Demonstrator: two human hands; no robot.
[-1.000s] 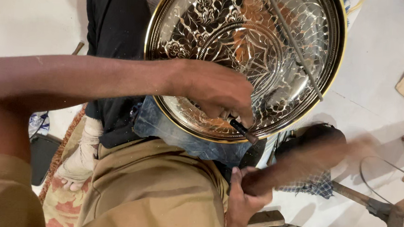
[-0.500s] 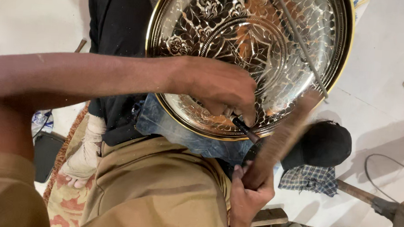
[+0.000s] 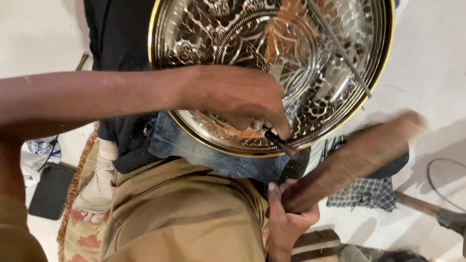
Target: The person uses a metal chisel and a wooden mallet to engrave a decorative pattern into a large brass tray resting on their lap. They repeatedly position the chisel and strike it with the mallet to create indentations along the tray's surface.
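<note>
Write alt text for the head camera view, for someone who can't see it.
Seen from above, a person's left hand presses a thin dark punch onto the rim of a large engraved metal tray resting on their lap. Their right hand holds a blurred wooden mallet beside it.

— What is the round tray (image 3: 321,72) made of?
— Polished metal, mirror-glossy, with a chased floral relief and a brass-coloured rim.
— And below the tray?
— A dark, matt punch (image 3: 280,141) touches its rim; beside it a blurred, dull brown wooden mallet (image 3: 354,158); faded blue denim (image 3: 210,154) and soft matt khaki cloth (image 3: 186,219).
</note>
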